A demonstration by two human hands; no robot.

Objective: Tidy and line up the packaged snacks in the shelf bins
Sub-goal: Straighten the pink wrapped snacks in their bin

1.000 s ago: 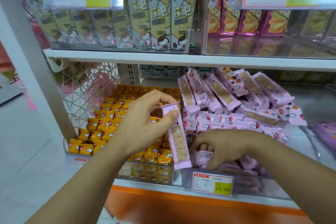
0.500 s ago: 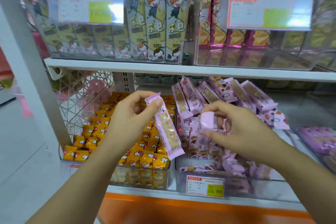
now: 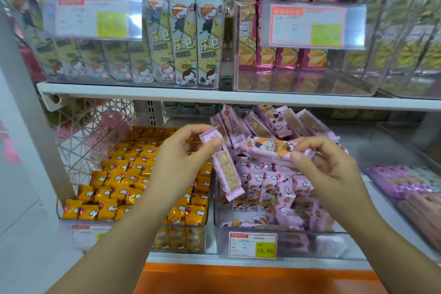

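Observation:
My left hand (image 3: 181, 160) pinches the top of a long pink snack pack (image 3: 225, 169), which hangs down over the divide between two clear bins. My right hand (image 3: 324, 164) holds a second pink pack (image 3: 269, 147) level, printed face up, above the pink pile. Beneath both hands a clear bin (image 3: 286, 241) holds several pink packs (image 3: 269, 188), some standing at the front, others heaped at the back. Left of it a bin (image 3: 181, 236) holds yellow packs (image 3: 119, 184) in rows.
The white shelf (image 3: 238, 98) above carries clear bins of upright grey packs (image 3: 183, 38) and magenta packs (image 3: 286, 55). A price tag (image 3: 253, 244) hangs on the pink bin. A purple-pack bin (image 3: 410, 188) stands at right, a wire basket (image 3: 90, 131) at left.
My right hand lifted a pink pack out of the bin's front and turned it level, face up. My left hand kept its pack and shifted little. The view tilted upward.

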